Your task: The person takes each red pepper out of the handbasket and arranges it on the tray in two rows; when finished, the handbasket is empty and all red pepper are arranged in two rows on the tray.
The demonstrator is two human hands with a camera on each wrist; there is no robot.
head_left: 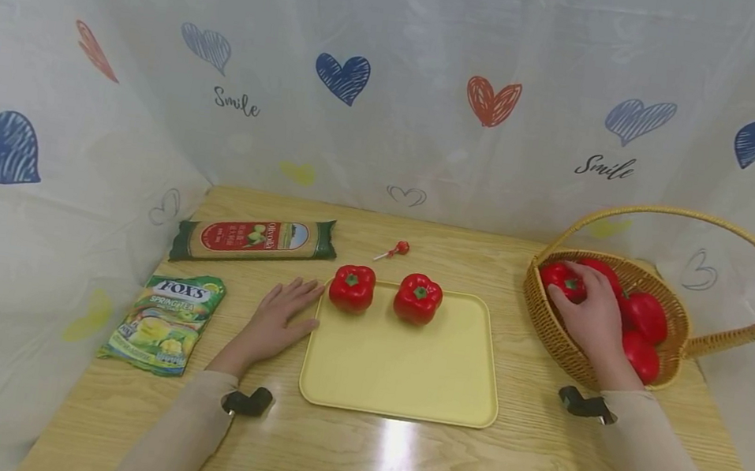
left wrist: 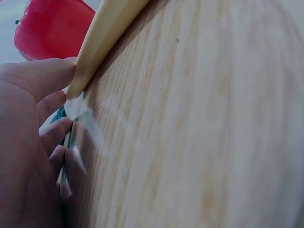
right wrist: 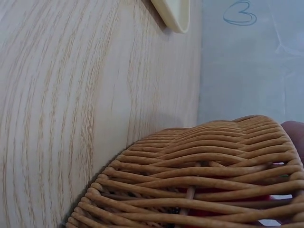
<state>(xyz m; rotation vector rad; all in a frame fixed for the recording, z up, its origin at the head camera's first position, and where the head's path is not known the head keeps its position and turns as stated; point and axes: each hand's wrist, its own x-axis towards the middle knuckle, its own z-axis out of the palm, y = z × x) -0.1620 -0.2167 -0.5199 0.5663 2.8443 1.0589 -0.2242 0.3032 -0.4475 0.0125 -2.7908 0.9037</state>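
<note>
At the tray's left edge, my left hand (head_left: 276,322) rests on the table with its fingers straight. Its thumb touches the rim of the pale yellow tray (head_left: 401,382), as the left wrist view also shows. Two red bell peppers (head_left: 352,289) with green stems stand along the tray's far side. My right hand (head_left: 593,312) reaches into a wicker basket (head_left: 553,338) and grips a red bell pepper (head_left: 566,283) by its left inner side. More red peppers (head_left: 644,317) lie to the right of that hand. The basket wall hides most of this hand in the right wrist view.
Behind the tray lie a red lollipop (head_left: 402,247) and a long spaghetti packet (head_left: 255,242). A green candy bag (head_left: 165,323) lies at the far left. The basket's tall handle (head_left: 702,220) arches over it, and a printed curtain (head_left: 404,143) hangs behind the table.
</note>
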